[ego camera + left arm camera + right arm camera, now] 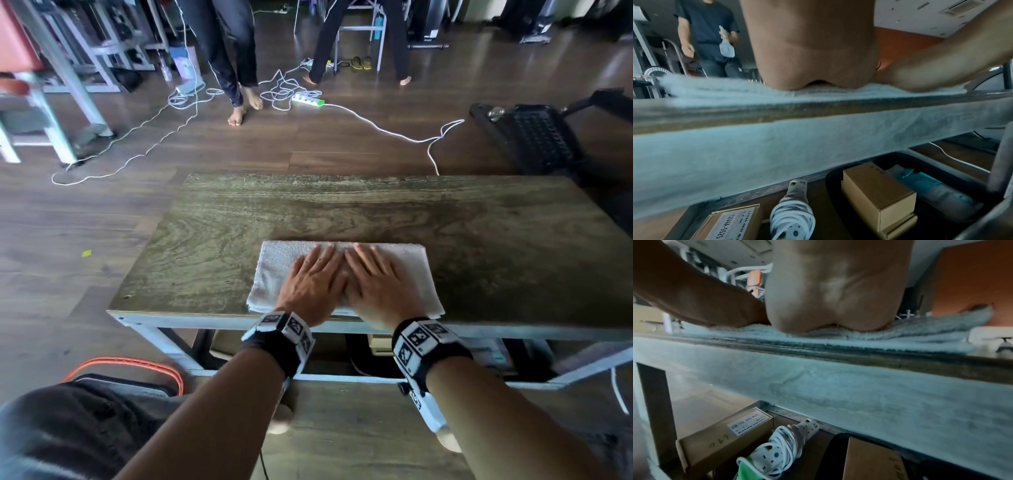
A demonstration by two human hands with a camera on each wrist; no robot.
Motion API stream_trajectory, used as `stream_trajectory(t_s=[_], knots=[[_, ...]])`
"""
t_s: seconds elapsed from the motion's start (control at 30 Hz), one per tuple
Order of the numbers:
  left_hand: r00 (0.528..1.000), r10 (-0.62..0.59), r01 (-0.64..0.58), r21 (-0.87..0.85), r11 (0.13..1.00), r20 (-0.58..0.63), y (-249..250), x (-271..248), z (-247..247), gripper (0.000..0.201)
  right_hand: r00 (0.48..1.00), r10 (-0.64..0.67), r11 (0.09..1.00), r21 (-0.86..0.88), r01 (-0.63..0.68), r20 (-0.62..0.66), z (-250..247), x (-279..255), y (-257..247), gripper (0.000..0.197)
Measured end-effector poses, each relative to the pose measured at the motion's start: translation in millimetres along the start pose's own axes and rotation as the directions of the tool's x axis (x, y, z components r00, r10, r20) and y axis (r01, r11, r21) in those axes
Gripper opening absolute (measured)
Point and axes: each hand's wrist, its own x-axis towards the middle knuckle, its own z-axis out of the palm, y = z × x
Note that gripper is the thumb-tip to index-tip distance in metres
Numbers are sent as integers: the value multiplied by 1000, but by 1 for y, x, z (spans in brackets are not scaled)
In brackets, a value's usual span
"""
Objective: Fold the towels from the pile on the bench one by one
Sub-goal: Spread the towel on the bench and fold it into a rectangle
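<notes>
White towel (407, 260) lies folded at the counter (342, 205) near edge; I press both hands, left (313, 284) and right (376, 284), flat with straight fingers to set the creases.

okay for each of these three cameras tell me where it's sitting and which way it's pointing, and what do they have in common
Head: worn high, looking forward and down at the bench; both forearms show, left hand and right hand flat on the towel.
Left wrist: below the bench edge, looking along the left hand's heel.
Right wrist: same, under the right hand's heel.
Shared: both wrist views show the towel's edge and the coiled power strip underneath.
</notes>
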Motion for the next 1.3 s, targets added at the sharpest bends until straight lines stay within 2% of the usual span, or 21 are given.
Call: stream_trajectory(t_s=[0.13, 0.27, 0.43, 0.77, 1.07, 1.17, 1.3], knots=[[1000, -24, 24, 69, 997, -6, -5, -2, 4, 56, 998, 24, 999, -21, -25, -53, -5, -4, 1, 76], [997, -64, 65, 46, 997, -31, -13, -4, 1, 54, 997, 56, 998, 0, -56, -56, -8, -5, 4, 77], [996, -76, 80, 62, 995, -56, -24, -8, -1, 54, 993, 106, 994, 48, -103, -56, -9, -7, 8, 66], [990, -133, 138, 91, 986, -52, -34, -18, -6, 64, 981, 181, 980, -66, -186, -74, -13, -17, 25, 81], [985, -159, 166, 117, 979, -64, -41, -27, -10, 71, 950, 308, 951, 24, -307, -53, -12, -24, 31, 88], [982, -178, 184, 110, 977, -57, -42, -28, -11, 75, 954, 296, 955, 34, -295, -45, -11, -23, 33, 87], [976, -217, 218, 123, 968, -24, -40, -26, -10, 74, 972, 216, 966, 163, -199, -91, -12, -27, 40, 71]])
